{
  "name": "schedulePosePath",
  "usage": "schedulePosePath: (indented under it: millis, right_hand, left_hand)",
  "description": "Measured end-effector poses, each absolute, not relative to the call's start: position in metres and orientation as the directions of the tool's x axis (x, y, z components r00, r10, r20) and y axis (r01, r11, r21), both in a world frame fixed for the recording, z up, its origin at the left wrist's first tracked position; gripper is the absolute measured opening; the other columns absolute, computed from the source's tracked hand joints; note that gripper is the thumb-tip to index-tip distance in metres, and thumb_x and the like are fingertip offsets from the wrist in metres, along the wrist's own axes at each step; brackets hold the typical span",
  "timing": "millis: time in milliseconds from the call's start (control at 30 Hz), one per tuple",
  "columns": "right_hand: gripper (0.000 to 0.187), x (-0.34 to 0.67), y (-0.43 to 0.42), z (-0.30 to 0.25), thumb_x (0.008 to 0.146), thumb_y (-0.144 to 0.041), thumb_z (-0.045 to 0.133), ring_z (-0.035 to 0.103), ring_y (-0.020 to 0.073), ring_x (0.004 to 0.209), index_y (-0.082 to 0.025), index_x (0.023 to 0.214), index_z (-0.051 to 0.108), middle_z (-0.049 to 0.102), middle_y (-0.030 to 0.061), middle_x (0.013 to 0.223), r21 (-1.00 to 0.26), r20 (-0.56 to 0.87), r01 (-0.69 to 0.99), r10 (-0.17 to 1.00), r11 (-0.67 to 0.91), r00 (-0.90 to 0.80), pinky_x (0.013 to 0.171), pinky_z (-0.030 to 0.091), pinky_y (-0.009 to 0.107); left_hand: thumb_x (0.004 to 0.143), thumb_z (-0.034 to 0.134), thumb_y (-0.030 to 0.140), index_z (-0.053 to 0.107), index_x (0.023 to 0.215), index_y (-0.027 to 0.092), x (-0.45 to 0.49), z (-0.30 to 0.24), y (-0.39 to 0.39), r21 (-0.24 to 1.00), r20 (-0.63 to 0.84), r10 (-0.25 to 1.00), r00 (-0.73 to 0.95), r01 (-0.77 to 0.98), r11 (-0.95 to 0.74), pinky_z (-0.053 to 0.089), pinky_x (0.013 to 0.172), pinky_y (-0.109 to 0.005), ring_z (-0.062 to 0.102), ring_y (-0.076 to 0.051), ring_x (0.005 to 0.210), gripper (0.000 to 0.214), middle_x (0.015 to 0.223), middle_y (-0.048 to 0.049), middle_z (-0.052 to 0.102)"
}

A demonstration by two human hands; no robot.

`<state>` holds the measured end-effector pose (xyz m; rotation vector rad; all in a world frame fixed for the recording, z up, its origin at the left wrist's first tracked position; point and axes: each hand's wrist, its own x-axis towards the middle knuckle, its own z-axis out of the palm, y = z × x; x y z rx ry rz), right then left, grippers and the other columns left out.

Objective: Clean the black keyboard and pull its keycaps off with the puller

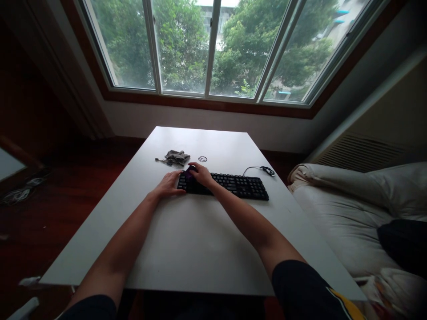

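Keyboard (233,184), left hand (169,184) at end, right hand (202,174) seemingly on keys

I am wearing a dark, short-sleeved top. My right sleeve (300,289) is showing black, with a yellow band (348,307) and a thin pale line beside it running along its outer side. My left sleeve (95,309) is showing plain and dark, its edge cutting across the upper arm. Below both sleeves my forearms are showing bare down to my left hand (170,184) and right hand (202,174).
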<state>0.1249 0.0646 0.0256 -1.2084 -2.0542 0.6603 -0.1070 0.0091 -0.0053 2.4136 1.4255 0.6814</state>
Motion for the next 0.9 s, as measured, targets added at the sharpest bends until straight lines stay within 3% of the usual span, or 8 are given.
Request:
schedulePosePath:
  millis: [100, 300, 567, 900]
  right_hand:
    - [0.027, 0.098, 0.054, 0.025, 0.098, -0.029, 0.055, 0.068, 0.0215, 0.100, -0.030, 0.121, 0.069, 0.075, 0.0027, 0.109, -0.573, 0.331, 0.670, 0.881, 0.471, -0.336, 0.092, 0.050, 0.032]
    - [0.020, 0.083, 0.039, 0.021, 0.100, -0.034, 0.054, 0.064, 0.0247, 0.098, -0.024, 0.111, 0.067, 0.073, 0.0097, 0.101, -0.332, 0.339, 0.826, 0.875, 0.456, -0.347, 0.088, 0.046, 0.034]
    - [0.020, 0.127, 0.034, 0.034, 0.100, -0.030, 0.053, 0.062, 0.0261, 0.103, -0.023, 0.114, 0.065, 0.071, 0.0116, 0.109, -0.278, 0.204, 0.888, 0.926, 0.366, -0.318, 0.089, 0.041, 0.034]
    - [0.018, 0.224, 0.018, 0.034, 0.102, -0.029, 0.051, 0.062, 0.0242, 0.100, -0.022, 0.112, 0.064, 0.072, 0.0101, 0.106, -0.100, 0.221, 0.964, 0.950, 0.247, -0.221, 0.085, 0.039, 0.031]
  left_hand:
    - [0.065, 0.079, 0.068, 0.040, 0.153, 0.020, -0.108, -0.007, 0.010, 0.447, 0.281, 0.870, 0.406, 0.747, -0.493, 0.029, 0.121, -0.052, 0.041, -0.039, 0.142, 0.107, 0.154, -0.0151, 0.046]
    - [0.065, 0.079, 0.068, 0.041, 0.152, 0.021, -0.109, -0.008, 0.013, 0.462, 0.269, 0.873, 0.406, 0.742, -0.487, 0.028, 0.122, -0.052, 0.040, -0.039, 0.143, 0.105, 0.153, -0.0146, 0.046]
    - [0.063, 0.079, 0.069, 0.045, 0.150, 0.020, -0.110, -0.012, 0.014, 0.475, 0.262, 0.880, 0.396, 0.741, -0.475, 0.031, 0.120, -0.052, 0.043, -0.040, 0.140, 0.106, 0.150, -0.0151, 0.050]
    - [0.063, 0.080, 0.068, 0.047, 0.149, 0.022, -0.111, -0.013, 0.013, 0.496, 0.248, 0.896, 0.369, 0.746, -0.444, 0.036, 0.118, -0.051, 0.044, -0.041, 0.139, 0.104, 0.148, -0.0140, 0.052]
